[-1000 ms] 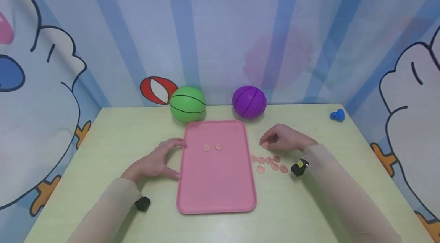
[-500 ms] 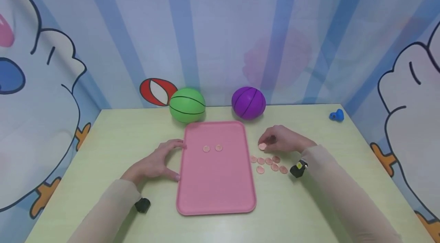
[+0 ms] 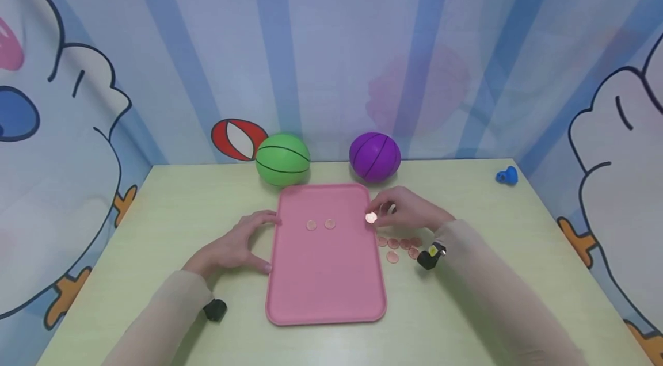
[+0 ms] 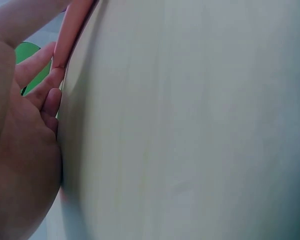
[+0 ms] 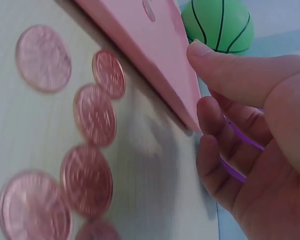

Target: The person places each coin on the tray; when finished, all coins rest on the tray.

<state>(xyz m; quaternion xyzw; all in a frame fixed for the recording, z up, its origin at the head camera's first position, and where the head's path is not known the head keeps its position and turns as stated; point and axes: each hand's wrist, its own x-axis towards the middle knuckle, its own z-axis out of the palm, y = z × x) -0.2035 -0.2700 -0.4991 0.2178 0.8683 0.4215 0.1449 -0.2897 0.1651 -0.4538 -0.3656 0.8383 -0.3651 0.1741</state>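
My right hand (image 3: pixel 406 209) pinches a copper-coloured coin (image 3: pixel 371 217) between thumb and fingers at the right rim of the pink tray (image 3: pixel 326 279). That coin cannot be made out in the right wrist view. Two coins, one of them this coin (image 3: pixel 330 224), lie side by side in the tray's upper half. On the table to its right lies a group of several coins (image 3: pixel 392 257), partly covered by the right wrist; the right wrist view shows their embossed faces (image 5: pixel 44 58). My left hand (image 3: pixel 238 244) touches the tray's left rim with spread fingers and thumb.
Behind the tray stand a green ball (image 3: pixel 282 159) and a purple ball (image 3: pixel 375 157), close to the printed backdrop (image 3: pixel 331 55). A small blue object (image 3: pixel 507 175) sits at the table's back right corner.
My right hand has moved left with the pinched coin, from above the table to the tray's right rim. The left hand and the tray have stayed in place.
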